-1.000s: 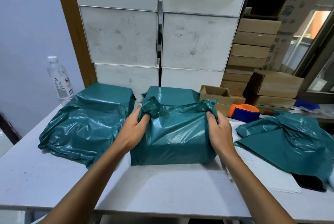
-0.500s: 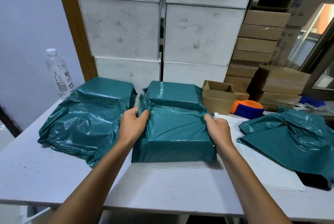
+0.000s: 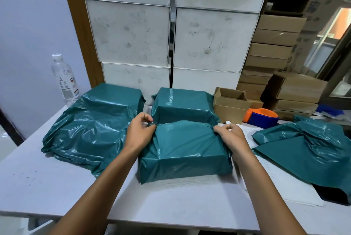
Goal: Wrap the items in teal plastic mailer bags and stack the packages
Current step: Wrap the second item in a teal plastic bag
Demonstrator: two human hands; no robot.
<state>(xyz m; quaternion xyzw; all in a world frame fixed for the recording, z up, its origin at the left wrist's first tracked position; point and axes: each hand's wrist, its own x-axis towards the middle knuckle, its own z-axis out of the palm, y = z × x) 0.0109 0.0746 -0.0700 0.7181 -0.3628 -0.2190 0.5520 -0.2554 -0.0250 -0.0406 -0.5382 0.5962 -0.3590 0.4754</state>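
White tabletop [image 3: 57,183] fills the lower frame, and at its centre sits the package I am wrapping, a boxy item in a teal mailer bag [image 3: 185,151]. My left hand [image 3: 139,132] pinches the gathered plastic at the package's upper left corner, fingers curled closed on the film. My right hand [image 3: 230,135] does the same at the upper right corner, thumb and fingers clamped on the bunched edge. The bag is drawn tight between my hands across the top of the item.

Just behind it, touching or nearly so, stands a second teal-wrapped package [image 3: 182,104]. Left of centre lies a larger teal-wrapped bundle [image 3: 91,130], its plastic loose and wrinkled. At the right edge of the frame loose teal mailer bags [image 3: 307,151] are heaped on a white printed sheet [image 3: 281,183], with a dark flat object partly under them at lower right; I cannot tell what it is.

Behind my right hand is an open cardboard box [image 3: 230,101], and just right of it an orange-and-blue tape dispenser [image 3: 263,118]. A clear water bottle [image 3: 64,79] stands at the left, near the wall. Stacked white boxes [image 3: 131,31] fill the upper centre, and brown cartons [image 3: 273,48] rise at upper right
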